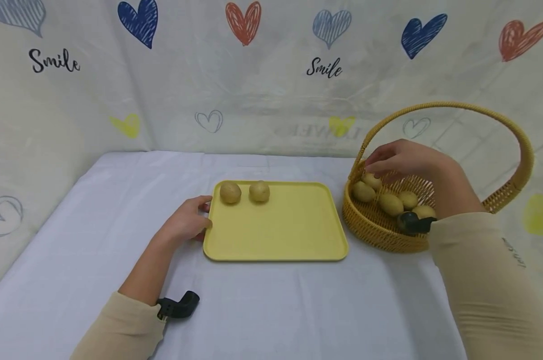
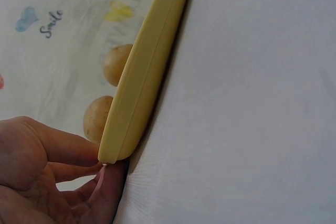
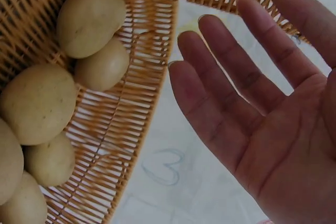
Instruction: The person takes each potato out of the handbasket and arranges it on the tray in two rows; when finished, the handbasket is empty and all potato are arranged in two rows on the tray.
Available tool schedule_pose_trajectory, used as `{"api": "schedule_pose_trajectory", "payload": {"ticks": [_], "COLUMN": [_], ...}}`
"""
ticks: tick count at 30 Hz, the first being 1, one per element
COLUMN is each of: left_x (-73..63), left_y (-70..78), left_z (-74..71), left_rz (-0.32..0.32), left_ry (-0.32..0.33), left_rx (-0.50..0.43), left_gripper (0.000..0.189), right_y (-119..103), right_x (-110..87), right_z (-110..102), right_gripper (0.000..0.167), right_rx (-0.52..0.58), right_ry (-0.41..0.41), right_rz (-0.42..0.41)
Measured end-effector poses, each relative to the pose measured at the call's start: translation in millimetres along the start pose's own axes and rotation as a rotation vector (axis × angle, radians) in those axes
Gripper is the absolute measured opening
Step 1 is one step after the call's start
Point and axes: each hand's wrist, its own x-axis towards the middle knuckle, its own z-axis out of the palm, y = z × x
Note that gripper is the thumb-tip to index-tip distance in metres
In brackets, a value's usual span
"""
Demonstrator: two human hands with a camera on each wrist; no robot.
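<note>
My left hand [image 1: 188,220] pinches the left edge of the yellow tray [image 1: 276,235]; in the left wrist view the thumb is at the tray's rim and the fingers are lower down by its corner. Two potatoes, one left [image 1: 230,192] and one right [image 1: 259,191], sit along the tray's back left. Over the wicker basket [image 1: 375,232], my right hand [image 1: 404,157] hovers under the handle. The right wrist view shows its palm bare and its fingers extended, apart from the potatoes. Several potatoes [image 3: 39,103] lie in the basket.
A tall arched handle [image 1: 451,105] rises over the basket, around the right forearm. White cloth [image 1: 271,310] covers the table. Behind it hangs a pale sheet [image 1: 172,80] printed with hearts. Each wrist wears a black camera, the left one [image 1: 181,305] close to the cloth.
</note>
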Motion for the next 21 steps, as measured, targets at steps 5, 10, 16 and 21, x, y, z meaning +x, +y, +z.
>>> {"api": "schedule_pose_trajectory", "payload": {"ticks": [5,10,16,21], "left_x": [0.8,1.6,1.7,1.4], "left_y": [-0.8,-0.5,-1.5,-1.6], "left_z": [-0.6,-0.5,0.2,0.2], "left_rz": [0.002,-0.006,-0.007,-0.002], "left_ry": [0.001,0.003,0.002,0.003], "left_rx": [0.005,0.007,0.005,-0.004], "left_gripper": [0.079,0.079,0.079,0.079], "right_y": [10,24,32,34], "right_x": [-1.2,-1.7,-0.6,-0.1], "right_z": [0,1,3,4], "right_gripper": [0.051,0.047,0.047,0.047], "right_rx": [-0.040,-0.072,-0.074,-0.100], "right_ry": [-0.004,-0.016,-0.061,-0.077], "right_rz": [0.039,0.054,0.114,0.168]}}
